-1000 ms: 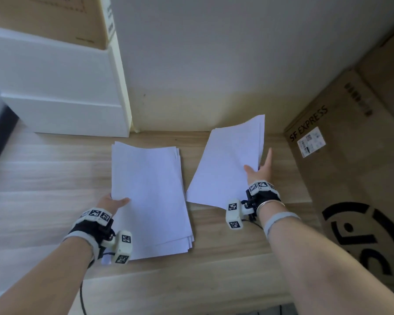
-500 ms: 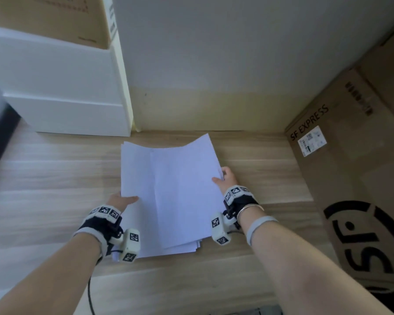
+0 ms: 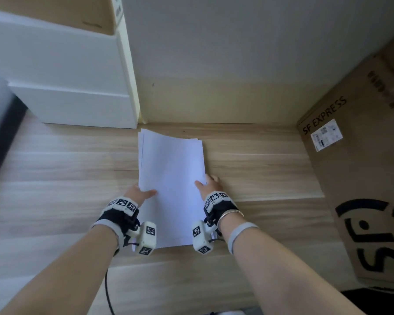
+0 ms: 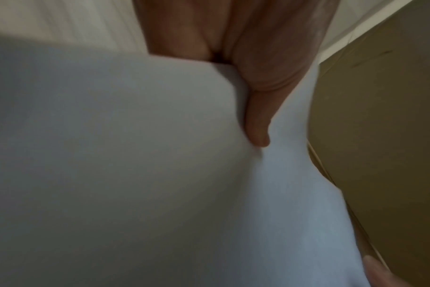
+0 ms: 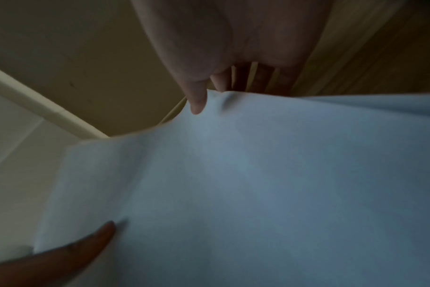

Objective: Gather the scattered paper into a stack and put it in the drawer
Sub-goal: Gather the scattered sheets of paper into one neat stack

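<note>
One stack of white paper [image 3: 171,178] lies on the wooden table [image 3: 55,178], its sheets slightly fanned at the far edge. My left hand [image 3: 139,193] grips the stack's left edge, thumb on top and fingers under the sheets. My right hand [image 3: 208,186] grips the right edge the same way, thumb on top. In the left wrist view the thumb [image 4: 257,124] presses into the paper [image 4: 135,174]. In the right wrist view the thumb [image 5: 197,97] lies on the paper [image 5: 258,184], fingers beneath it. The white drawer unit [image 3: 73,105] stands at the back left; its drawers look closed.
A large SF Express cardboard box [image 3: 362,178] stands along the right side of the table. A pale wall [image 3: 214,64] closes off the back. Another cardboard box [image 3: 55,10] sits on top of the drawer unit. A dark edge [image 3: 2,137] borders the far left.
My right hand carried its pile leftwards onto the left pile. The two piles are now one stack, held at both side edges and shifted a little to the right.
</note>
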`<state>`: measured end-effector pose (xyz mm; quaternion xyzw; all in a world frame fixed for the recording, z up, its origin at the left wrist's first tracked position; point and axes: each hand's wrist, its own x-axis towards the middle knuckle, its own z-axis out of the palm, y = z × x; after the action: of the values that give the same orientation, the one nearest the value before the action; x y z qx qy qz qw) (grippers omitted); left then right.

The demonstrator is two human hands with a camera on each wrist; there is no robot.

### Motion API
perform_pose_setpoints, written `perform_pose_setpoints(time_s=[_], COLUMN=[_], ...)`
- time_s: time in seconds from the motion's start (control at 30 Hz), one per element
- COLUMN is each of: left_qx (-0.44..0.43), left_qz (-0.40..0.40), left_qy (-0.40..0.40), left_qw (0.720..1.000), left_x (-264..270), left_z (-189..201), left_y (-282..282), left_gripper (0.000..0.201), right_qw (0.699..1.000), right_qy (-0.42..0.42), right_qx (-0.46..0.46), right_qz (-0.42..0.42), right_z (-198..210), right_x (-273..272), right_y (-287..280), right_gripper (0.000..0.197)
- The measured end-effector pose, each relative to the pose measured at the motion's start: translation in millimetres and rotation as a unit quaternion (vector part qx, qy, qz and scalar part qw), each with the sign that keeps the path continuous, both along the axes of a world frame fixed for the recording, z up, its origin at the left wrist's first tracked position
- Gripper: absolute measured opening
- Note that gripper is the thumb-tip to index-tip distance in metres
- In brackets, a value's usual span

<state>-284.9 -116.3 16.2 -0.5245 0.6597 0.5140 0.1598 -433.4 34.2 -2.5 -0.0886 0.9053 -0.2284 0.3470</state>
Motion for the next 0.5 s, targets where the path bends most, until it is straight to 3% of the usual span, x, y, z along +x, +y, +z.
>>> perform_pose_setpoints(time_s=[0.13,0.3,0.4,0.5], left_qx=[-0.019,-0.035,-0.036,-0.031], left_qz=[0.014,0.062,0.101,0.126], left_qy=[0.012,0.154,0.251,0.322], left_qw=[1.000,0.985,0.962,0.938], left_x=[-7,-24,-31,-34], left_z=[12,51,80,96], left_y=[1,-7,-14,-21], left_gripper=[0.076,0.047,0.039,0.053], right_qw=[0.988,0.951,0.927,0.908], right_qy=[-0.061,-0.013,0.024,0.025], right_qx=[-0.105,-0.264,-0.344,-0.394], right_qz=[-0.099,-0.158,-0.147,-0.142], right_z=[8,62,106,136], right_x=[-14,-36,-41,-37], right_y=[8,5,-2,-7], right_gripper=[0.081,0.031,0.030,0.031])
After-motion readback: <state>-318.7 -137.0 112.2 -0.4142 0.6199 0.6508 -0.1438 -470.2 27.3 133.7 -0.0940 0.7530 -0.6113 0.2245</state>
